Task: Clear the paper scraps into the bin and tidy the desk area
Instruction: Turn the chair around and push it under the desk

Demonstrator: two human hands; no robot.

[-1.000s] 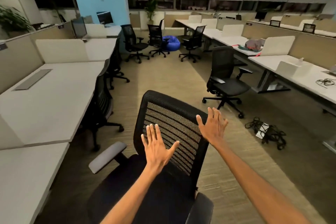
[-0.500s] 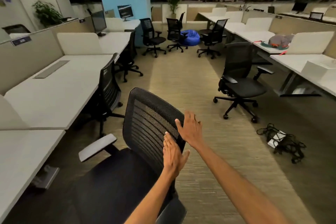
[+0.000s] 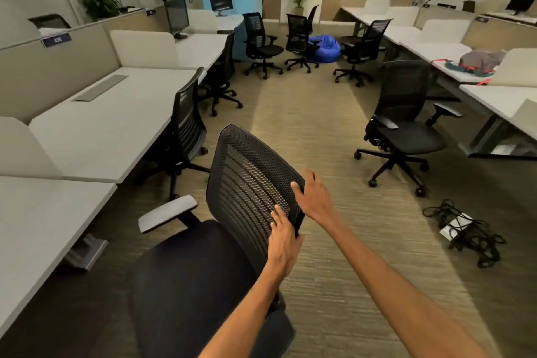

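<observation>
A black mesh-backed office chair (image 3: pixel 247 183) stands in front of me, its seat turned toward the white desk (image 3: pixel 43 229) on the left. My left hand (image 3: pixel 283 238) grips the right edge of the backrest low down. My right hand (image 3: pixel 312 197) holds the same edge a little higher, fingers wrapped over it. No paper scraps or bin show in this view.
White desks (image 3: pixel 96 131) line the left with black chairs (image 3: pixel 186 125) tucked in. Another black chair (image 3: pixel 404 122) stands out in the aisle on the right. A tangle of black cables (image 3: pixel 467 229) lies on the carpet at right. More chairs and a blue beanbag (image 3: pixel 324 48) stand far back.
Both hands went from flat and open behind the backrest to gripping its right edge. The chair has swung round so its seat faces the left desk.
</observation>
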